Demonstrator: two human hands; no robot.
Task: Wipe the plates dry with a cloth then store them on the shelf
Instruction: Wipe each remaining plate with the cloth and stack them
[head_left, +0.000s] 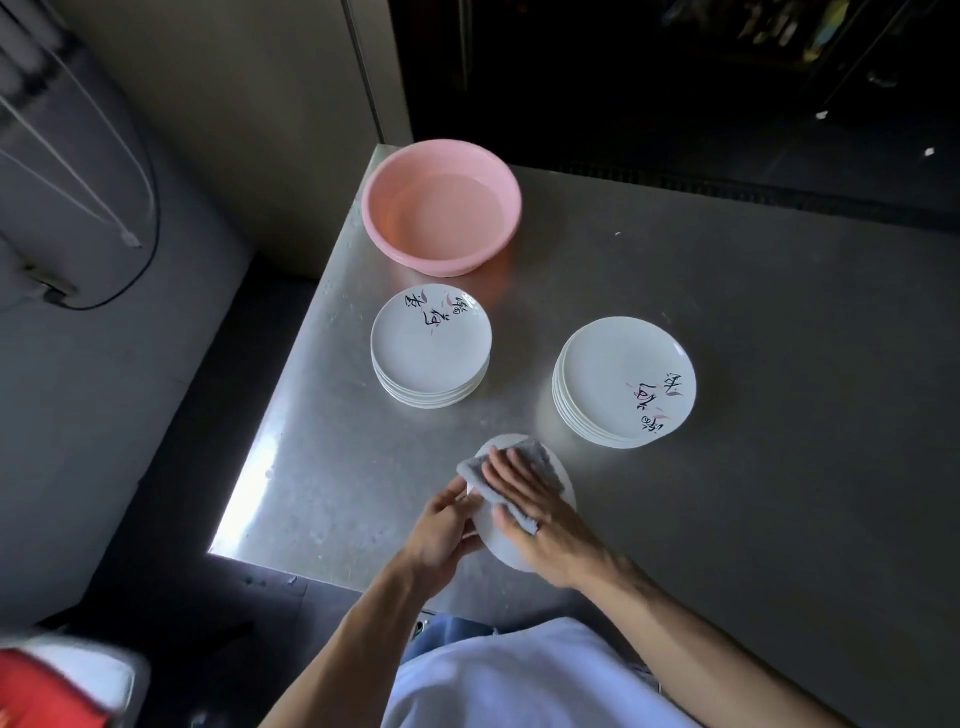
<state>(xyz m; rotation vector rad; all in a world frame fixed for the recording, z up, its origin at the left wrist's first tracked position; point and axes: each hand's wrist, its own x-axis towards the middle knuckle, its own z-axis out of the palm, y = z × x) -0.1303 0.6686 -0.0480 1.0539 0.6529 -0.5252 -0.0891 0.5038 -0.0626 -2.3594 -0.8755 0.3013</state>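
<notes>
A white plate (501, 545) is held above the near edge of the steel table. My left hand (441, 535) grips its left rim. My right hand (540, 519) lies flat on a grey cloth (540, 457) and presses it onto the plate's face. Most of the plate is hidden under the cloth and hands. Two stacks of white plates with painted characters stand on the table: one (431, 353) at centre left, the other (623, 384) to the right.
A pink basin (441, 205) holding water sits at the table's far left corner. The steel table (753, 338) stretches to the right. Its left edge drops to a dark floor. A dark shelving area lies beyond the far edge.
</notes>
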